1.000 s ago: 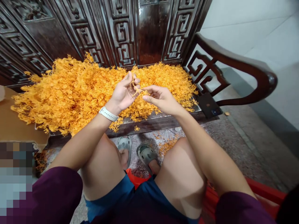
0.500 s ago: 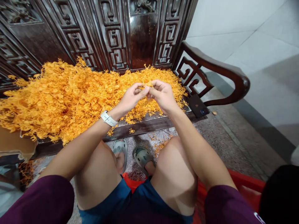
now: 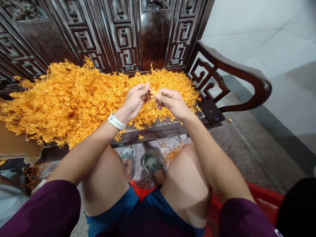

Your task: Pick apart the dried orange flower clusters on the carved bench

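Note:
Across the carved bench lies a big heap of orange plastic flower-like pieces (image 3: 74, 102) with thin, curled prongs. My left hand (image 3: 133, 100), with a white watch band (image 3: 116, 121) on its wrist, is closed in a pinch above the heap's right part. My right hand (image 3: 174, 103) faces it, thumb and forefinger pinched. A small orange plastic piece (image 3: 153, 92) shows between the fingertips of both hands; its exact outline merges with the heap behind. The two hands are a little apart.
A dark phone (image 3: 211, 112) lies on the bench's right end beside the curved armrest (image 3: 256, 82). A torn cardboard box (image 3: 18, 141) stands at left. Orange scraps (image 3: 172, 153) lie on the floor near my sandals (image 3: 151, 164). Under me is a red plastic seat (image 3: 265, 194).
My fingertips were together and have moved slightly apart, with the left hand turned more upright. The view has shifted a little.

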Demonstrator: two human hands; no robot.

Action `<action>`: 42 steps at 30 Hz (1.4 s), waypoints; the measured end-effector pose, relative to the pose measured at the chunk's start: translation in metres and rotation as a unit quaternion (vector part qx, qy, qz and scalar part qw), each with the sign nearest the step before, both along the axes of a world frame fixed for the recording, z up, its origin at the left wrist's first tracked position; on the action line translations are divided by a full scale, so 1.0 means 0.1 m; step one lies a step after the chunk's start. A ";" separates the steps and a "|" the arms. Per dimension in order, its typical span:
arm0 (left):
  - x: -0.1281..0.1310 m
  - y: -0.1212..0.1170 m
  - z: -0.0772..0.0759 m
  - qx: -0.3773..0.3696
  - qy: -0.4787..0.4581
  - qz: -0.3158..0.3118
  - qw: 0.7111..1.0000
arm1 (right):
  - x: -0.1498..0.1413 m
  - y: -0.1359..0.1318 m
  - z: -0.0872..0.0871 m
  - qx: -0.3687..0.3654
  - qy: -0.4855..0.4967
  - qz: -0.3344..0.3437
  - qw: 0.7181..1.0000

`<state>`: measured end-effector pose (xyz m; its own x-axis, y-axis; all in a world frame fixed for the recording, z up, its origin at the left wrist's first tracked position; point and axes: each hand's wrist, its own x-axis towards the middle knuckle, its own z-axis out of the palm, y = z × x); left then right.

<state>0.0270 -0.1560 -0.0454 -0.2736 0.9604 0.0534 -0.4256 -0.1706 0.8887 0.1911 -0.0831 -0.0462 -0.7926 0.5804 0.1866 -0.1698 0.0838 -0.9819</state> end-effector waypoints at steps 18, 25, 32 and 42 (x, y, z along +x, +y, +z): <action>-0.68 0.07 -0.07 -0.036 0.118 0.104 0.987 | 0.10 -0.54 0.36 0.096 -0.062 0.330 0.937; -0.55 -0.01 -0.07 -0.031 0.091 0.100 0.990 | 0.12 0.01 0.23 -0.170 0.019 -0.136 0.976; -0.46 0.01 -0.08 -0.038 0.071 0.084 0.993 | 0.02 -0.14 0.17 -0.098 -0.024 -0.150 0.984; -0.27 -0.03 0.00 -0.008 0.102 0.051 0.993 | -0.14 -0.13 -0.06 -0.003 -0.026 -0.083 0.996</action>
